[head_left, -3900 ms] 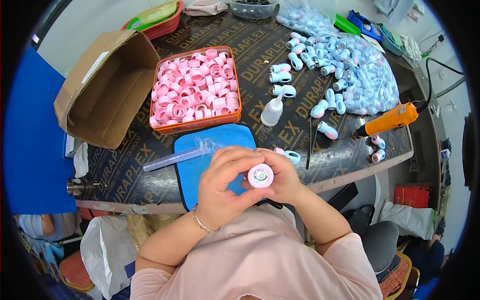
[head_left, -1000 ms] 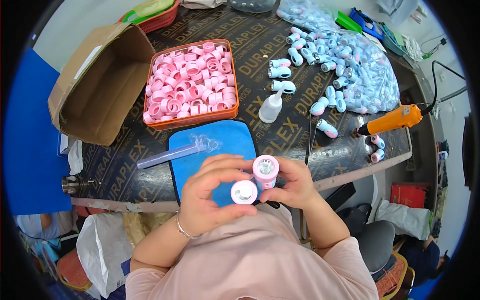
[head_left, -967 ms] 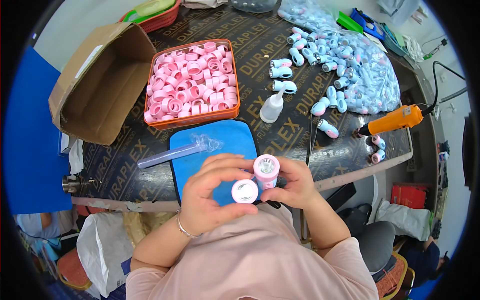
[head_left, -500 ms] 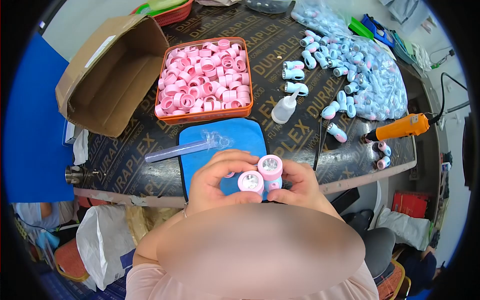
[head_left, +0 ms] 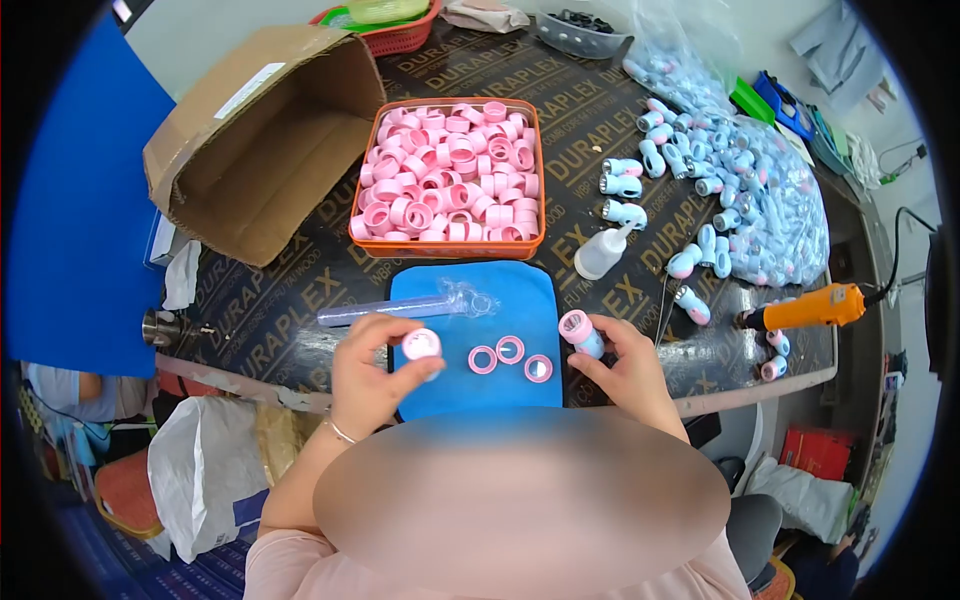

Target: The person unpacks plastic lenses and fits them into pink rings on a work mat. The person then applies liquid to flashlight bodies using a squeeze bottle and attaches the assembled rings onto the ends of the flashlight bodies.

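My left hand is closed around a small flashlight with a pink head, its lens end facing up. In my right hand is another flashlight, light blue with a pink head, tilted to the left. Between the hands, several things lie on the blue mat: three pink rings, at least some with a clear lens in them, and a clear plastic-wrapped tube along the upper left. An orange tray heaped with pink rings stands behind the mat.
A white squeeze bottle stands right of the mat. Many blue flashlights fill a clear bag at the right, with loose ones beside it. An orange power screwdriver lies near the right edge. An open cardboard box sits at the left.
My hands have moved apart, each carrying one flashlight; before, the two flashlights were side by side. The pink rings on the mat now show. The view has shifted slightly.
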A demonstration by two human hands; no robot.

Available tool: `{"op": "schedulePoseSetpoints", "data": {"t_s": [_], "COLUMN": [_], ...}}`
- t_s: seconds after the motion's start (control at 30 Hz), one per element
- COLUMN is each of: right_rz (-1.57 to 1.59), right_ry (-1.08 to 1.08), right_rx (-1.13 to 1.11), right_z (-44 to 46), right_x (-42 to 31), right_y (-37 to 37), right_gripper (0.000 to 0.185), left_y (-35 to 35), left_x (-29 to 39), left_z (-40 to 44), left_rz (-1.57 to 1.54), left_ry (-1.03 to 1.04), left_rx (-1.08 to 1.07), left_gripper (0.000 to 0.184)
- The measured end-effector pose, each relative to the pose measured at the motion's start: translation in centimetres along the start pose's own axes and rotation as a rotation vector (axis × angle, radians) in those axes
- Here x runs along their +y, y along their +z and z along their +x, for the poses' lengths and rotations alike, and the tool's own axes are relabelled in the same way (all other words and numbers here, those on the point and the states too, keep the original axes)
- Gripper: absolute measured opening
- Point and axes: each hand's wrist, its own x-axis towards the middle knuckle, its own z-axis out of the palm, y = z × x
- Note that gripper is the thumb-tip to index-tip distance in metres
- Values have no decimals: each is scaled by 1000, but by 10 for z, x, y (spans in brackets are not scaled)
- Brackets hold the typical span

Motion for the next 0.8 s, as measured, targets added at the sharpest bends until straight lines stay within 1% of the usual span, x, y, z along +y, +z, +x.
{"op": "schedulePoseSetpoints", "data": {"t_s": [0.03,0.1,0.13,0.17,0.2,0.27,0.3,0.4,0.47,0.53,0.57,0.6,0.67,0.7,0.73,0.8], "right_rz": [-40,-83,-140,-198,-200,-281,-333,-366,-399,-379,-393,-396,-381,-347,-354,-346], "right_ry": [8,11,-37,-86,-92,-155,-207,-199,-202,-224,-242,-228,-198,-208,-195,-123], "right_rx": [9,16,41,68,69,95,97,175,220,289,311,318,331,402,414,464], "right_z": [3,10,18,27,36,56,67,75,66,49,39,28,7,-1,-10,-30], "right_x": [-3,-8,-11,-13,-14,-12,-6,-3,-7,-4,-2,1,11,16,20,27], "right_y": [1,6,11,16,22,35,42,53,49,39,32,25,14,11,7,-6], "right_gripper": [48,48,47,47,47,45,48,51,53,50,46,46,40,27,27,14], "left_y": [-4,-7,-7,-4,0,9,15,41,56,64,66,68,71,73,72,71], "left_x": [-2,-12,-16,-19,-18,-14,-10,-1,-7,-7,-4,-5,-9,-12,-14,-12], "left_z": [-1,-1,0,2,5,17,25,50,59,63,63,61,59,60,61,62], "left_rz": [-67,-84,-102,-207,-208,-312,-308,-392,-383,-259,-221,-226,14,123,115,449], "left_ry": [-147,-175,-201,-224,-220,-221,-222,-193,-177,-134,-126,-124,9,128,138,318], "left_rx": [6,29,44,38,43,-49,-79,-111,-135,-234,-257,-273,-296,-261,-275,-195], "left_gripper": [35,35,35,36,36,37,37,35,34,34,35,35,34,37,37,40]}}
